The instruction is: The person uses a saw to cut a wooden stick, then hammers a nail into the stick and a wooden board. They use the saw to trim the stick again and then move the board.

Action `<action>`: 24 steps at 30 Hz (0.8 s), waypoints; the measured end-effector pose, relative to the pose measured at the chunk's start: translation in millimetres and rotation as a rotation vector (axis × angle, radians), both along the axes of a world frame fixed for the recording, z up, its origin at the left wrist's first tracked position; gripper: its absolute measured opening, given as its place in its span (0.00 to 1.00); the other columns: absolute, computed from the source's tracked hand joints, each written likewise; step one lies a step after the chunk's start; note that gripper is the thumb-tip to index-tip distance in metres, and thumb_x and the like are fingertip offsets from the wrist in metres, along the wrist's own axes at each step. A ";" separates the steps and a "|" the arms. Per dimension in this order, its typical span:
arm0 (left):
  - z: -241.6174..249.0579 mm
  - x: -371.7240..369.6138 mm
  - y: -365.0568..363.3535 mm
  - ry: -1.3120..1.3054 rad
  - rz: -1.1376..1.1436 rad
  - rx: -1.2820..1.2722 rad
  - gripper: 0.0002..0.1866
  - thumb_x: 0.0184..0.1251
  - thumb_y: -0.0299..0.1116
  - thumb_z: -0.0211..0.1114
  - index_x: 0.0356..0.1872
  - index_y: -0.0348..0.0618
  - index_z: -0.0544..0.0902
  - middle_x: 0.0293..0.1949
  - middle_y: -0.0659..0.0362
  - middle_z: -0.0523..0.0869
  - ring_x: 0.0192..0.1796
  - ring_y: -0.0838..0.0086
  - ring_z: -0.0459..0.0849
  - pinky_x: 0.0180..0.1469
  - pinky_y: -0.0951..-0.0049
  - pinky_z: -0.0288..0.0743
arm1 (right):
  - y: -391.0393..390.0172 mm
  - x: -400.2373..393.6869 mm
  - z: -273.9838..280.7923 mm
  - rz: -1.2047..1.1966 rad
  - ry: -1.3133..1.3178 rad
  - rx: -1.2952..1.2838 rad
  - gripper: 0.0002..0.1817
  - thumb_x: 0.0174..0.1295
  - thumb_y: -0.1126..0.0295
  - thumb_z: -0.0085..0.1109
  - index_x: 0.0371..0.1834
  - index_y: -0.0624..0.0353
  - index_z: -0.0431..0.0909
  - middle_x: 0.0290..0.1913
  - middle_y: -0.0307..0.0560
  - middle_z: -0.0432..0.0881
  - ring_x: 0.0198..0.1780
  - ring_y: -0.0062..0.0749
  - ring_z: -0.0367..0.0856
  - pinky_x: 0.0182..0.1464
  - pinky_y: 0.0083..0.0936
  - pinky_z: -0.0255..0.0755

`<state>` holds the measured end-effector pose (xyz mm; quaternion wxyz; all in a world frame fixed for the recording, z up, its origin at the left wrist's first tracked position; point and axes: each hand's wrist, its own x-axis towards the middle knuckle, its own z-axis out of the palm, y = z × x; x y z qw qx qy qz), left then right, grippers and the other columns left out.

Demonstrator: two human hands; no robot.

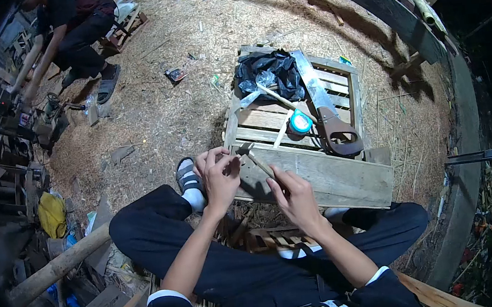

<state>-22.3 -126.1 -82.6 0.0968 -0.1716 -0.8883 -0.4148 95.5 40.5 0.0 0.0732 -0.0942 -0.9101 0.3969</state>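
Observation:
My right hand (297, 199) grips the wooden handle of a small hammer (260, 163), its dark head pointing up and left over the corner of a wide wooden board (334, 181). Close to that head is my left hand (219, 177), fingers curled together at the board's left end; what they hold, if anything, is too small to make out. The board lies along the near side of a slatted wooden crate (260, 119). On the crate rest a handsaw (315, 85) with a brown handle, a teal tape measure (300, 122), a wooden stick (279, 97) and a black plastic bag (276, 68).
Wood shavings cover the ground (150, 113). At the upper left another person (78, 36) bends over clutter, arms reaching down. A round pole (59, 272) and a yellow bag (52, 215) are at left. A long timber beam (372, 9) runs along the upper right.

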 end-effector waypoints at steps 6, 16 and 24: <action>8.1 0.3 2.3 -0.014 -0.012 -0.012 0.07 0.59 0.33 0.80 0.37 0.47 0.93 0.52 0.64 0.87 0.61 0.60 0.74 0.66 0.55 0.59 | 2.1 -1.0 -2.7 0.023 0.019 0.055 0.19 0.75 0.67 0.65 0.67 0.55 0.82 0.36 0.56 0.82 0.34 0.58 0.85 0.36 0.48 0.78; 3.3 -1.4 0.8 0.026 -0.030 0.008 0.06 0.59 0.34 0.79 0.36 0.48 0.92 0.52 0.65 0.87 0.60 0.60 0.74 0.65 0.54 0.58 | -0.9 -0.3 1.4 -0.003 0.044 0.084 0.19 0.75 0.67 0.65 0.68 0.54 0.82 0.36 0.55 0.82 0.34 0.57 0.86 0.34 0.48 0.78; 6.6 -0.7 -1.1 0.004 -0.040 -0.016 0.07 0.58 0.34 0.79 0.36 0.48 0.92 0.52 0.64 0.87 0.60 0.59 0.74 0.66 0.53 0.58 | -0.7 2.9 -5.1 0.018 0.015 0.109 0.20 0.76 0.65 0.64 0.69 0.54 0.81 0.36 0.55 0.82 0.32 0.57 0.85 0.34 0.49 0.78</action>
